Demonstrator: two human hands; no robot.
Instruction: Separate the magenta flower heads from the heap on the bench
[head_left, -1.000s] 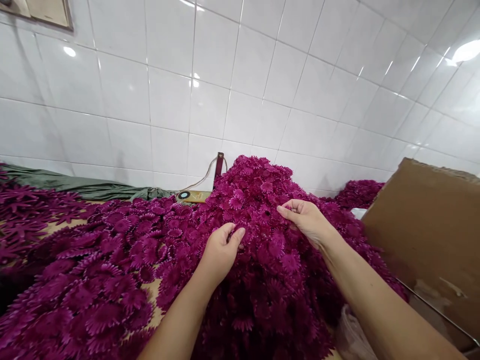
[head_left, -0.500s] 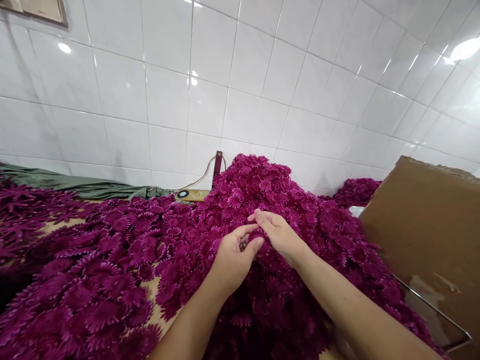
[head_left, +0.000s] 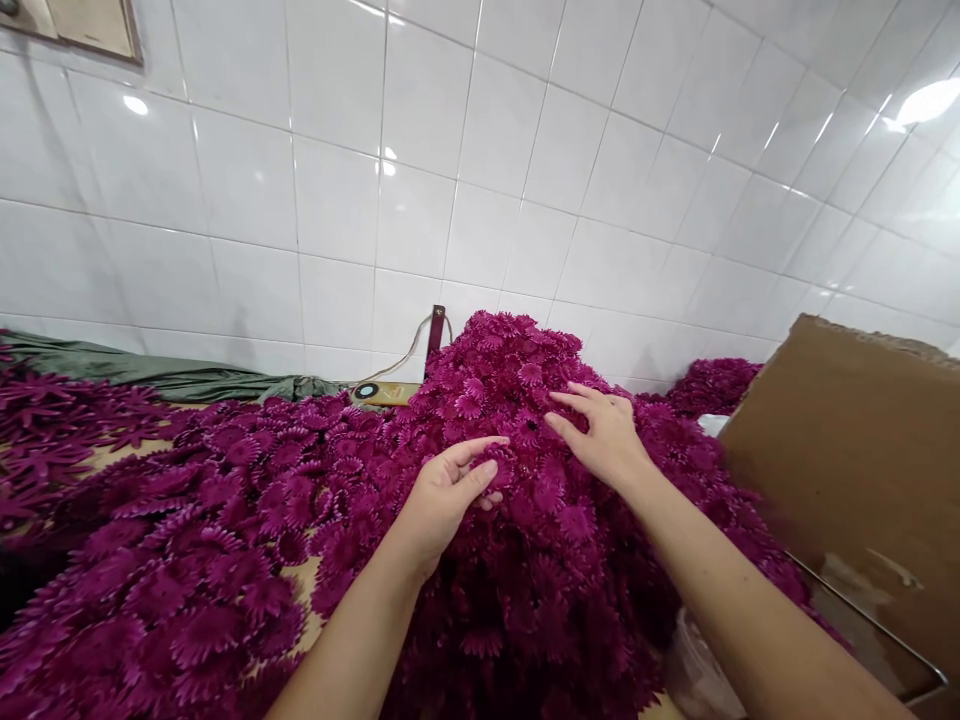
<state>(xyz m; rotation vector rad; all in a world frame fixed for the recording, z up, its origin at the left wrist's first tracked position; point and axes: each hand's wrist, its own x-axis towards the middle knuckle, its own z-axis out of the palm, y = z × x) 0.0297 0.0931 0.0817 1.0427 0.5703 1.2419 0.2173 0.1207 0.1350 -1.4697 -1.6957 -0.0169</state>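
One purple flower point(head_left: 496, 466) sat between the thumb and fingers of the left hand point(head_left: 444, 492), just in front of the big heap point(head_left: 517, 375) of similar flowers. The left hand was pinched narrow on it, thumb laid over its near edge. To the right, the right hand point(head_left: 606, 438) was spread wide, thumb and fingers apart, close over the heap; whether its fingertips touched any petals, I could not tell. More loose flowers point(head_left: 217, 560) covered the table point(head_left: 306, 590) to the left, with bare patches showing between them, and at the far left lay star-shaped pieces point(head_left: 60, 420) of the same purple. Behind the heap stood a dark red strip point(head_left: 434, 342) with a thin cord point(head_left: 412, 345) beside it, near a flat yellow box point(head_left: 390, 394). Green cloth point(head_left: 172, 370) ran along the foot of the white tiled wall point(head_left: 337, 190). On the right a brown cardboard sheet point(head_left: 855, 450) leaned at a tilt, a second purple pile point(head_left: 712, 383) lay beyond it, and a clear plastic bag point(head_left: 697, 668) was partly hidden behind the right forearm.
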